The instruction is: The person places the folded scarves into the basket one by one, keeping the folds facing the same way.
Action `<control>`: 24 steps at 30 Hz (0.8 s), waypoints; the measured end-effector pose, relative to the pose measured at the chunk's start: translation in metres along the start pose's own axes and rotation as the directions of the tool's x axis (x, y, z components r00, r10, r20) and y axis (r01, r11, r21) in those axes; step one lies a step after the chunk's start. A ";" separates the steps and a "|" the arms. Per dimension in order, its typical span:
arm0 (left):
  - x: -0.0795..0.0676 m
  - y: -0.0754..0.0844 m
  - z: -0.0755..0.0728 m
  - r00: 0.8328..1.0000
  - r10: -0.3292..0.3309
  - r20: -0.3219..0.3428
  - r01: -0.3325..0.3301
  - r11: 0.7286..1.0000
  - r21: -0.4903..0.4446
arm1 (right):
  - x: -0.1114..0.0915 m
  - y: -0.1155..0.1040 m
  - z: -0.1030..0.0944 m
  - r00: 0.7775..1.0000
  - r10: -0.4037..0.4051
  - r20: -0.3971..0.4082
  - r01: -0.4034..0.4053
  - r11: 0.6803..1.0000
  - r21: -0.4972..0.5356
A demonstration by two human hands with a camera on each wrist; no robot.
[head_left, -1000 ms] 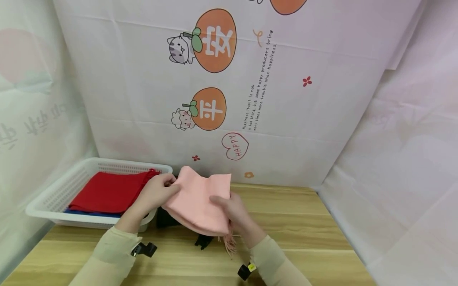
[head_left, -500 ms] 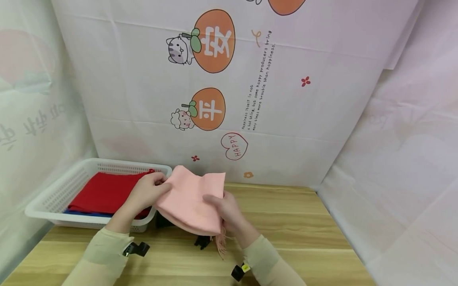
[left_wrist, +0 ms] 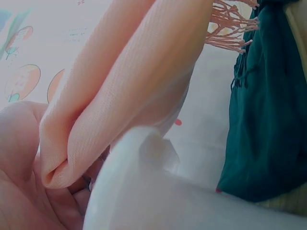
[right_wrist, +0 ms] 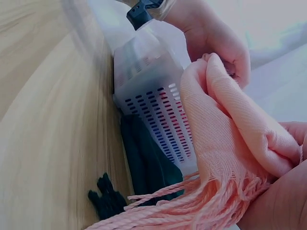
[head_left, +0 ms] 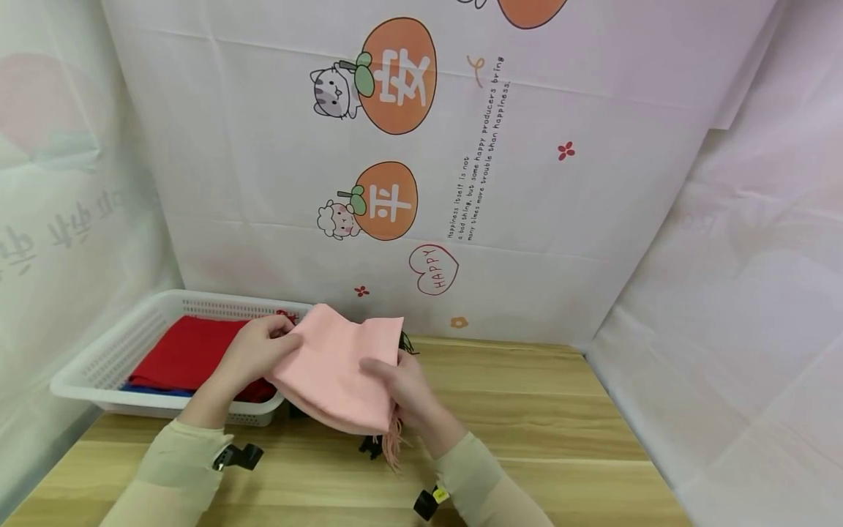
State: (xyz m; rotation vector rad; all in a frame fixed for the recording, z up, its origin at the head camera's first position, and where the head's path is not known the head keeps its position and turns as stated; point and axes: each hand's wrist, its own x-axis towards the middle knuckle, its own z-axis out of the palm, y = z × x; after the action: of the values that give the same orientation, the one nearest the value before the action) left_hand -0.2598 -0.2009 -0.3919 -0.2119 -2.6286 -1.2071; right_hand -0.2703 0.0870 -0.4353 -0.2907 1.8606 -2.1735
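A folded pink scarf hangs above the table, its fringe trailing from the end by the right hand. My left hand pinches its left edge beside the basket, thumb in front. At the other side, my right hand grips the scarf with the thumb on the front face; the fingers behind are hidden. Below and behind it lies a dark green fringed scarf on the table, mostly covered by the pink one in the head view.
On the left stands a white perforated plastic basket. A folded red cloth lies in it over a blue cloth. The wooden table meets a printed sheet at the back, with white sheets at both sides.
Both hands have carried the pink scarf leftward, closer to and partly over the basket's right edge. A bit of the dark fringe now shows behind its right side.
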 end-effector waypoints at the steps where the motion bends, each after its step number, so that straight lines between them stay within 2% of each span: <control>1: 0.000 -0.001 -0.001 1.000 -0.004 0.001 0.004 1.000 0.003 | 0.000 0.000 0.002 1.000 0.002 0.001 -0.002 1.000 0.001; 11: -0.001 -0.008 -0.011 1.000 -0.028 -0.003 0.028 1.000 0.010 | 0.002 0.003 0.017 1.000 -0.008 -0.003 0.008 1.000 -0.012; 18: -0.003 -0.011 -0.018 0.999 -0.042 -0.011 0.042 0.999 -0.004 | 0.002 0.004 0.024 0.999 -0.027 0.036 0.027 1.000 -0.009; 24: -0.004 -0.010 -0.022 0.998 -0.057 -0.024 0.057 0.998 -0.007 | 0.002 0.004 0.028 0.998 -0.041 0.040 0.042 0.999 -0.022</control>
State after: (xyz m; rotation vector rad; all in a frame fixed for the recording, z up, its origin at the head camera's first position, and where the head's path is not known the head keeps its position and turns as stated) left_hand -0.2551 -0.2242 -0.3861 -0.1233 -2.6271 -1.2275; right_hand -0.2632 0.0600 -0.4346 -0.3767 1.8753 -2.1584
